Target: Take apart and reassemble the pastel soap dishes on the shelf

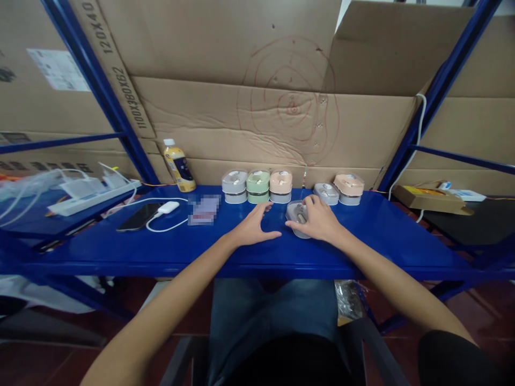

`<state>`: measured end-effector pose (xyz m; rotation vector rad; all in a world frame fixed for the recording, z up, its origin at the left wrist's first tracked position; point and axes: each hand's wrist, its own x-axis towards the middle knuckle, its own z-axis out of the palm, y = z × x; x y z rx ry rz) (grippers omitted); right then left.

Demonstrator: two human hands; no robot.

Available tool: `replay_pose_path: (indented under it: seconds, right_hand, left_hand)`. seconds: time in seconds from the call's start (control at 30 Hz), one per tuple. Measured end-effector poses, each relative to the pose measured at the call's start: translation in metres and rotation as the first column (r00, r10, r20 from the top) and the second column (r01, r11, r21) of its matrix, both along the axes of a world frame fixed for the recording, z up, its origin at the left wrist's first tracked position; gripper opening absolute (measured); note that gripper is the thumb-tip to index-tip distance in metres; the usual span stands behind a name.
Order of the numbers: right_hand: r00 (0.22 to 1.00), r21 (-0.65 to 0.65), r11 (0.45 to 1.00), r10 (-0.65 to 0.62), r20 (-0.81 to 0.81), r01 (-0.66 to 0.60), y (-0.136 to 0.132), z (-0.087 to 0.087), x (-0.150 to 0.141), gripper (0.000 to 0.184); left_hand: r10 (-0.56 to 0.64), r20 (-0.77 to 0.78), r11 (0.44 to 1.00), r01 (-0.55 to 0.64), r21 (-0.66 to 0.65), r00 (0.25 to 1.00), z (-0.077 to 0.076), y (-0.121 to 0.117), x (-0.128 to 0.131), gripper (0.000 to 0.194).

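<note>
My right hand (pixel 318 219) is wrapped over a small grey container with a clear lid (pixel 296 211), which rests on the blue table (pixel 241 252). To its left, my left hand (pixel 254 225) is spread open, thumb apart from the fingers, with nothing in it. Behind the hands stand small two-tier lidded containers: a grey one (pixel 235 185), a green one (pixel 258 185) and one with a peach top and grey base (pixel 280 185). Farther right are a low grey container (pixel 326 194) and another peach-topped one (pixel 348 188).
At the left lie a black phone (pixel 137 217), a white charger with cable (pixel 167 207) and a blurred-out packet (pixel 204 209). A yellow bottle (pixel 179 167) stands behind them. Cardboard (pixel 201 118) backs the table; blue posts (pixel 442 86) flank it. A power strip (pixel 90 198) sits far left.
</note>
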<state>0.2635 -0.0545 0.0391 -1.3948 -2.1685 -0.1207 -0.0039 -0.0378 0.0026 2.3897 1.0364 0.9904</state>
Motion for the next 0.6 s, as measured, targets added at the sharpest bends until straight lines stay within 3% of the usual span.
replay_pose_path:
  seconds: [0.07, 0.1, 0.23, 0.3, 0.47, 0.53, 0.6]
  right_hand:
    - [0.998, -0.113, 0.992, -0.06, 0.034, 0.064, -0.004, 0.002, -0.002, 0.087]
    - [0.998, -0.18, 0.983, -0.018, 0.058, 0.028, -0.003, 0.003, -0.002, 0.089]
    - [0.918, -0.3, 0.884, 0.392, 0.055, -0.36, 0.002, 0.011, -0.001, 0.109]
    - [0.875, -0.305, 0.838, 0.483, 0.029, -0.452, 0.004, 0.012, -0.004, 0.117]
    - [0.808, -0.226, 0.78, 0.586, -0.058, -0.583, 0.011, 0.011, -0.008, 0.098]
    - [0.808, -0.177, 0.789, 0.563, -0.173, -0.588, 0.019, 0.011, 0.004, 0.087]
    - [0.83, -0.166, 0.832, 0.466, -0.305, -0.529, 0.03, 0.011, 0.023, 0.079]
  left_hand:
    - [-0.034, 0.02, 0.999, 0.034, -0.015, 0.999, 0.002, -0.001, 0.0, 0.107]
    - [-0.046, 0.029, 0.999, 0.046, -0.022, 0.999, 0.003, -0.001, 0.0, 0.112]
    - [-0.077, 0.061, 0.996, 0.08, -0.039, 0.995, 0.001, 0.003, -0.002, 0.128]
    - [-0.124, 0.07, 0.99, 0.128, -0.058, 0.99, 0.0, 0.004, -0.002, 0.13]
    - [-0.168, 0.064, 0.978, 0.175, -0.117, 0.984, 0.001, 0.001, -0.002, 0.121]
    - [-0.129, 0.033, 0.987, 0.132, -0.086, 0.991, 0.004, -0.001, -0.002, 0.116]
    - [-0.118, -0.033, 0.992, 0.117, -0.037, 0.992, 0.006, -0.003, -0.002, 0.1]
